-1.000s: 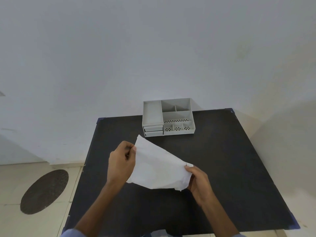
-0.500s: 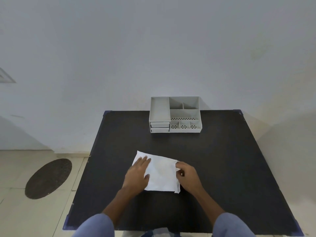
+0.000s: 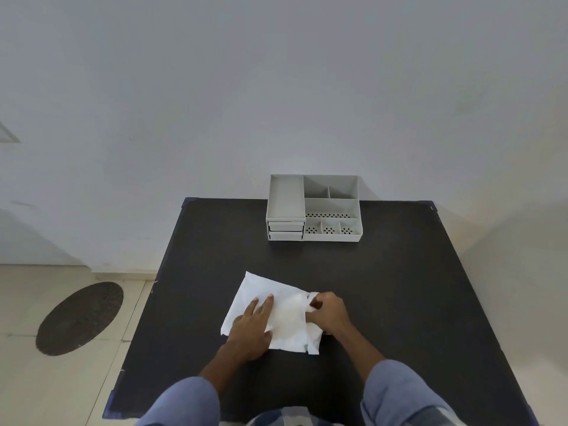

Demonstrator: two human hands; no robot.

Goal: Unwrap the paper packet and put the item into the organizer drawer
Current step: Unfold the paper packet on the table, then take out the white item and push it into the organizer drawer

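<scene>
A white paper packet (image 3: 285,309) lies on the black table (image 3: 399,287), in front of me. My left hand (image 3: 252,329) rests flat on its left half, fingers spread. My right hand (image 3: 327,312) pinches the paper's right edge, where a flap is folded up. The item inside is hidden by the paper. A grey organizer (image 3: 313,207) with several open compartments stands at the table's far edge. Its two small drawers (image 3: 285,230) at the lower left front look closed.
A pale wall rises just behind the organizer. The tiled floor at the left carries a dark oval mat (image 3: 80,316). The table's edges drop off at left and right.
The paper, held up in both hands a second ago, now lies on the table. My left hand has flattened onto it and my right hand has closed on the right edge.
</scene>
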